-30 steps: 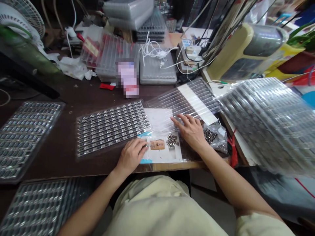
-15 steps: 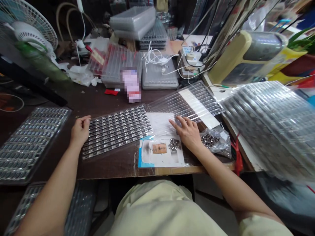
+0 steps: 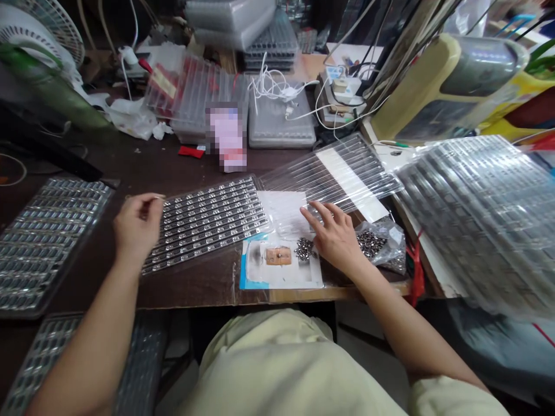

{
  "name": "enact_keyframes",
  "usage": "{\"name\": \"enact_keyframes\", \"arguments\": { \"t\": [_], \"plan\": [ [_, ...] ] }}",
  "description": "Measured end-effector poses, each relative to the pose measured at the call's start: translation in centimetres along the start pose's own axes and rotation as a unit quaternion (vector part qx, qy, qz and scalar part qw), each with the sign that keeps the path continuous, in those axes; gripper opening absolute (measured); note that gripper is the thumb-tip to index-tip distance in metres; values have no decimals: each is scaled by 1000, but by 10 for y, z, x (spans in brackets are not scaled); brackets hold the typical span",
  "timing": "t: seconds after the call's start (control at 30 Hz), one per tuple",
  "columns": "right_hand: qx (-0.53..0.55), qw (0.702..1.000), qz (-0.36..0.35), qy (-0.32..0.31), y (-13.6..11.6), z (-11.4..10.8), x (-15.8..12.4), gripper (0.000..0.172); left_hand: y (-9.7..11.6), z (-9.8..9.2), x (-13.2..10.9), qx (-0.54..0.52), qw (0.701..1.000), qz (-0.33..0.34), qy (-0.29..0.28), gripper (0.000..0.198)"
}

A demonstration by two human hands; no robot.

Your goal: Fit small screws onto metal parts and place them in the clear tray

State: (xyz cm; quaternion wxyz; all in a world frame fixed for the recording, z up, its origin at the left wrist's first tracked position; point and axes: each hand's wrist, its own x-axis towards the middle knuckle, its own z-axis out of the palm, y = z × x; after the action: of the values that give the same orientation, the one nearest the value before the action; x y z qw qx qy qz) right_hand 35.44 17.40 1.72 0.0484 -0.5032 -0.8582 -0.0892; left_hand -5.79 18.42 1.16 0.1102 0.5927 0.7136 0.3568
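Note:
My left hand [image 3: 139,228] is at the left end of a clear tray [image 3: 212,216] filled with rows of small metal-and-black connectors. Its thumb and forefinger are pinched together by the tray's upper left corner; anything between them is too small to make out. My right hand [image 3: 336,237] hovers with fingers spread, palm down, holding nothing visible. Just left of it, a small heap of shiny metal pieces [image 3: 304,249] lies on a white and blue card [image 3: 299,277]. A small orange-brown block [image 3: 278,256] with a metal bit on it sits on that card.
An open plastic bag [image 3: 392,254] of metal pieces lies right of my right hand. Behind is a ridged clear tray [image 3: 299,167] with a white strip. Filled trays [image 3: 52,237] are at left, stacked clear trays [image 3: 472,219] at right. A fan [image 3: 39,34] stands back left.
My left hand has lifted a little and turned at the tray's corner, with its fingers still pinched. My right hand stays spread in nearly the same place. The camera view has shifted slightly.

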Motion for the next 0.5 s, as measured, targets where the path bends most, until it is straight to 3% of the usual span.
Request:
{"name": "enact_keyframes", "arguments": {
  "t": [0.1,0.2,0.3,0.37,0.5],
  "plan": [
    [41,999,18,29,-7,-15,-17,48,52,17,-31,-49,989,106,-94,21],
    [49,998,26,43,-8,-20,-28,33,73,28,-53,-57,983,113,-130,18],
    [-16,999,36,20,3,-13,-20,42,63,24,-60,-98,990,37,-92,18],
    [-65,997,47,-3,16,-5,-7,54,53,16,-62,-176,980,-42,-86,20],
    [-104,994,37,-13,43,-2,16,54,37,-8,-69,-367,907,-183,-89,21]
  ]
}}
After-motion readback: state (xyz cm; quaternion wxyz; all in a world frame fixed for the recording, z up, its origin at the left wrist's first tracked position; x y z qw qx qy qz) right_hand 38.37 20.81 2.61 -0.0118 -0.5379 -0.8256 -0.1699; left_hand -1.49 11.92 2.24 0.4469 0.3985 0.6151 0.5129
